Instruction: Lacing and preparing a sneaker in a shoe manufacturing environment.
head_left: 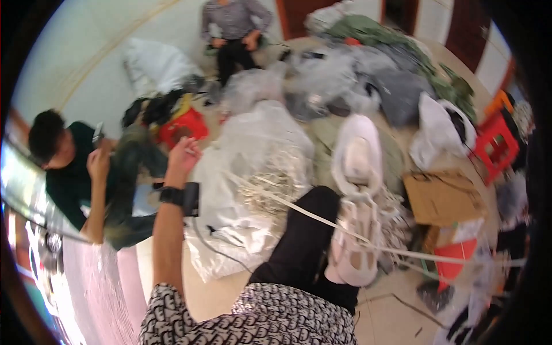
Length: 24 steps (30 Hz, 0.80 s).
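Observation:
A pale pink shoe (352,261) rests over my leg, its toe toward me and its opening facing away. Across its top runs a long white shoelace (313,215), stretching left toward my raised hand and right to the edge of view. My left hand (185,153) is pinched closed in line with the lace; the lace fades against the white bag just short of the fingers. The wrist wears a black band. My right hand is out of view. A tangled heap of white laces (267,190) lies beyond my knee, on a white plastic bag (221,230).
A person (69,172) sits at the left holding a phone; another (233,34) sits at the back. Clear plastic bags (333,75) and dark cloth pile up at the far side. A cardboard box (445,198) and a red stool (495,146) stand at right.

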### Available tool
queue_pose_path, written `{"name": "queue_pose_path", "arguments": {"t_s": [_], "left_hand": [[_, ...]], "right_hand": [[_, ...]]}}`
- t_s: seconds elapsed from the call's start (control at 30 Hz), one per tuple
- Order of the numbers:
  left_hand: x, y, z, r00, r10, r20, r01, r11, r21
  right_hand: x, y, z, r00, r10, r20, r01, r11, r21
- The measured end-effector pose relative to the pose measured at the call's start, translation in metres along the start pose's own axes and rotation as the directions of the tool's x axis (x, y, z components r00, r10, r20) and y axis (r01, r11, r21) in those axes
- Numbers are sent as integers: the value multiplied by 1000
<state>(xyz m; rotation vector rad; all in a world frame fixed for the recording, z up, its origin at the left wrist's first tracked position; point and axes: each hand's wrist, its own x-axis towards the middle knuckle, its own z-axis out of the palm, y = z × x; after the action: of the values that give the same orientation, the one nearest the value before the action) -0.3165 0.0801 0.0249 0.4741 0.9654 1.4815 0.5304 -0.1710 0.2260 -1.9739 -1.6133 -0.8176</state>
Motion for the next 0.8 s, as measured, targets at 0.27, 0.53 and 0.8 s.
{"name": "queue_pose_path", "arguments": {"t_s": [0.27, 0.53, 0.8], "left_hand": [[-29, 62, -9, 974, 120, -191, -120, 993, 12], [-41, 113, -39, 885, 320, -340, -288, 947, 141], [-64, 144, -62, 799, 422, -428, -370, 906, 204]], "right_hand": [[68, -31, 149, 998, -46, 51, 11, 840, 543], [105, -110, 167, 982, -109, 155, -59, 598, 800], [98, -171, 171, 935, -182, 304, -224, 360, 906]]}}
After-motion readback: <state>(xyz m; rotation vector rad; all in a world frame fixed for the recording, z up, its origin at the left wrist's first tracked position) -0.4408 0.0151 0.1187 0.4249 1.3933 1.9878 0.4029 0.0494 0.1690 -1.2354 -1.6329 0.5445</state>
